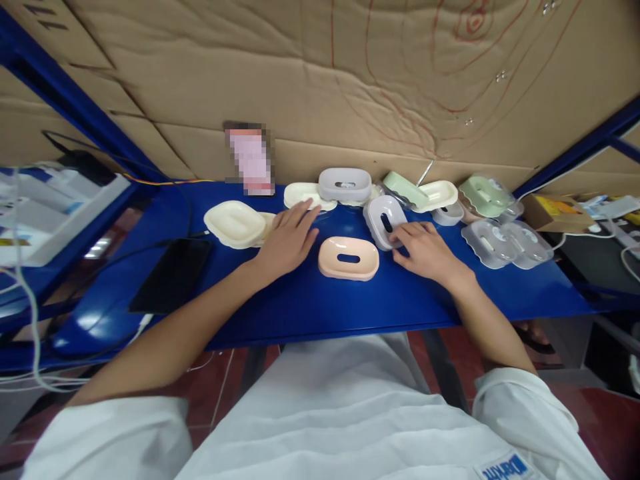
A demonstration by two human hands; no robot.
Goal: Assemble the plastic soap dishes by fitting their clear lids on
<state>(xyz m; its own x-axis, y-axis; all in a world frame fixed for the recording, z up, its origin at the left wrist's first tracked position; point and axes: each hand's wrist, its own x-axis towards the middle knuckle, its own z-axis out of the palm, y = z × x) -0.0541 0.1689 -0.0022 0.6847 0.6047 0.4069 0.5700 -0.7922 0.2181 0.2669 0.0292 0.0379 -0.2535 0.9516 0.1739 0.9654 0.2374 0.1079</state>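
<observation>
Peach soap dish sits flat mid-table, btwn both hands, slot facing up; I read it as parked there for equal reach from either side. Table is smooth blue and shiny, so a light dish prob. skids if nudged.

R hand: fingers bent over the near-right edge of a grey slotted dish, just beyond peach, sitting at an angle. Contact looks likely; from my end can't tell if it's a firm pinch or a light touch. Angle prob. suits the wrist coming in from the R.

L hand: palm down, fingers fairly wide, no grip on anything I can see. It partly covers a cream piece beside the cream tray; can't tell if it touches.

Back row, near cardboard panel: cream dish, 2nd grey dish partly overlapping it, green dish tilted. Set back, prob. to leave the near strip for forearms. Clear-packed pair far R, well apart from peach. Black tablet-like slab lies L, by the cable, prob. for the lead's reach.
</observation>
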